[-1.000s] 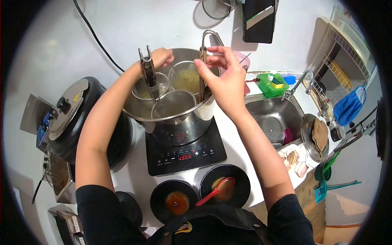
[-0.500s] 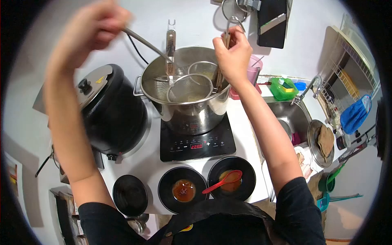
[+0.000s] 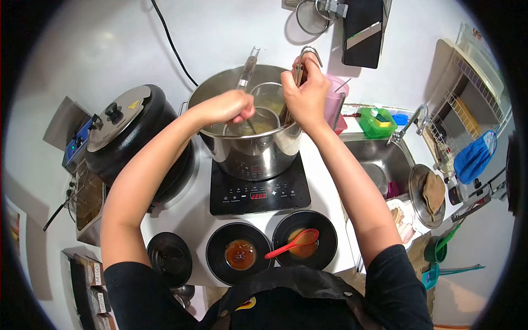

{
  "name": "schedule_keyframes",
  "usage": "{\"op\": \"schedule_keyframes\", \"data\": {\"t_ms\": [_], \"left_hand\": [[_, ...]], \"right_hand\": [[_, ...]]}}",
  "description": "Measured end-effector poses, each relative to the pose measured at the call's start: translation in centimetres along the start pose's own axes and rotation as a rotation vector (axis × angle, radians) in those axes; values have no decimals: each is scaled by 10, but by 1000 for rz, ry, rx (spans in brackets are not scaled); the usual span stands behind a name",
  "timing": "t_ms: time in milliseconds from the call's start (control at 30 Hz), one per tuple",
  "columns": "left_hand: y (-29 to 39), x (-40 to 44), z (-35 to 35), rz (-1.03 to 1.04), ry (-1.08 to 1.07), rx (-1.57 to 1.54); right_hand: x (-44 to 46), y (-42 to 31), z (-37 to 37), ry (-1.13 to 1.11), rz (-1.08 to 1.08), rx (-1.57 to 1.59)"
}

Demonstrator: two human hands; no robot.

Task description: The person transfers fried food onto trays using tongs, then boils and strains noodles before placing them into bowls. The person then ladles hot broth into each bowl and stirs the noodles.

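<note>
Over the large steel pot [image 3: 267, 151], my left hand [image 3: 234, 105] is closed on a thin utensil [image 3: 252, 127], which points down into the front noodle strainer [image 3: 263, 132]. The utensil's lower end is hard to make out. My right hand [image 3: 307, 91], at the pot's right rim, grips upright handles with hooked metal ends [image 3: 311, 50]; their lower parts run to the strainers inside the pot. Behind the front strainer is another strainer [image 3: 268, 86], and one more handle [image 3: 247, 71] leans on the back rim. Pale contents show in the strainers.
The pot stands on a black induction cooker [image 3: 259, 190]. A black soup kettle [image 3: 126, 126] is to the left. In front are two black bowls [image 3: 220, 264] [image 3: 324, 258] with brown liquid, a red spoon [image 3: 291, 244] across the right one. A sink [image 3: 374, 146] lies right.
My left hand has come down from high on the left to the pot, bringing the utensil into the front strainer. My right hand keeps its grip, slightly shifted. The leaning handle has tilted right.
</note>
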State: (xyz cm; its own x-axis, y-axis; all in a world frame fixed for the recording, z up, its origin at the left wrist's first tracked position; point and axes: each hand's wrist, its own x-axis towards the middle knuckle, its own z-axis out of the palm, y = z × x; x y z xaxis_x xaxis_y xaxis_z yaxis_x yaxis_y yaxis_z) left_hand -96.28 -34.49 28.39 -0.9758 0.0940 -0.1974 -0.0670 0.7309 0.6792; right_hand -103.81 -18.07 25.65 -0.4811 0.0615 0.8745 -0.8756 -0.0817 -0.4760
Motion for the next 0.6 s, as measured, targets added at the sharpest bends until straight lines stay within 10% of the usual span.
{"op": "schedule_keyframes", "data": {"t_ms": [167, 300, 333, 400, 600], "left_hand": [[-1, -2, -5, 235, 463, 274], [7, -4, 0, 108, -100, 107], [6, -7, 9, 39, 69, 153], [-5, -6, -5, 528, 320, 693], [-1, -14, 1, 147, -97, 40]], "right_hand": [[-1, 0, 0, 1, -16, 14], [-1, 4, 1, 28, -46, 12], [-1, 4, 1, 26, -34, 15], [-1, 4, 0, 19, -7, 26], [-2, 5, -2, -15, 35, 18]]}}
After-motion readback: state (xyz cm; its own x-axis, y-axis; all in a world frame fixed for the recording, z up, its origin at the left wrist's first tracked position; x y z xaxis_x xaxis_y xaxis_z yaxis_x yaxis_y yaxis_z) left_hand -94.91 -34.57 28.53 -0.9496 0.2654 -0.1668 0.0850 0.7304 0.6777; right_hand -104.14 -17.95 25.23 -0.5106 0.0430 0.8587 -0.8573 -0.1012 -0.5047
